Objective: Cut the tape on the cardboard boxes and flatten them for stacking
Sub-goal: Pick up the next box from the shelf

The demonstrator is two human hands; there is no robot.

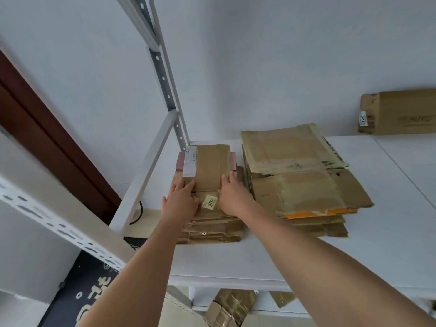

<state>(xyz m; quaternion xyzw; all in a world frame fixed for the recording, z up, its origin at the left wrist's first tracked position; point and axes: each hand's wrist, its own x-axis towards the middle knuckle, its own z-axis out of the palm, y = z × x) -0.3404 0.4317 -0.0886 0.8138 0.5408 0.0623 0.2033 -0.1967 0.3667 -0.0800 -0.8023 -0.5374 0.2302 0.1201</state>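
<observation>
A small flattened cardboard box (pixel 210 166) with a white label and a taped seam lies on top of a stack of flattened boxes (pixel 212 228) at the left end of a white shelf (pixel 259 258). My left hand (pixel 180 200) rests flat on the box's near left part. My right hand (pixel 233 195) lies flat on its near right part, fingers straight. A yellow sticker (pixel 209 202) shows between the two hands. A second, wider stack of flattened boxes (pixel 302 182) sits just to the right.
An unflattened brown box (pixel 398 112) stands at the shelf's back right against the wall. White slotted shelf posts (pixel 165 74) rise at the left. More cardboard (pixel 232 305) lies on the level below. A dark mat (pixel 89 293) covers the floor at lower left.
</observation>
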